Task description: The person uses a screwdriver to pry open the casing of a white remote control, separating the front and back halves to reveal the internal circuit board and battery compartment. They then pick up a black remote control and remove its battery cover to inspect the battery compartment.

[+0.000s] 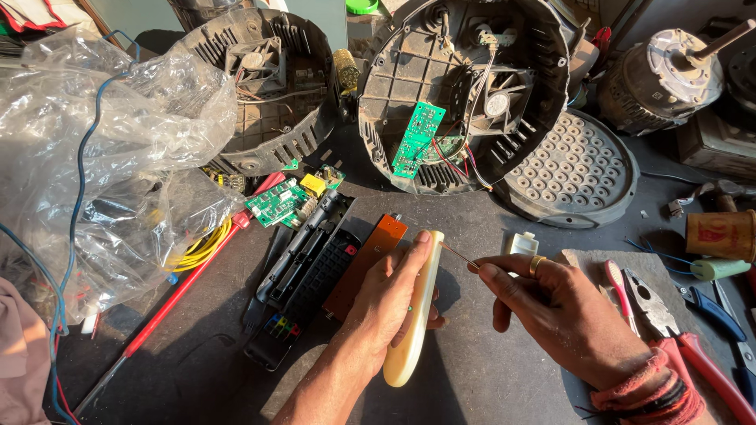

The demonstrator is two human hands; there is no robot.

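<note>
My left hand (391, 297) grips a cream-coloured, pen-shaped tool (418, 315) held upright over the dark workbench, thumb along its side. My right hand (555, 307), with a ring and red thread at the wrist, pinches a thin wire or metal tip (458, 254) that reaches toward the tool's upper end. Just left of my left hand lie a black disassembled housing (309, 267) and an orange-brown circuit board (364, 264).
Two round black appliance bases (465, 86) (264, 86) lean at the back, one with a green circuit board (417, 139). A perforated disc (575, 169), a motor (661, 79), pliers (669, 315), a red rod (181, 291), a plastic bag (110, 157) and a small green board (276, 202) surround me.
</note>
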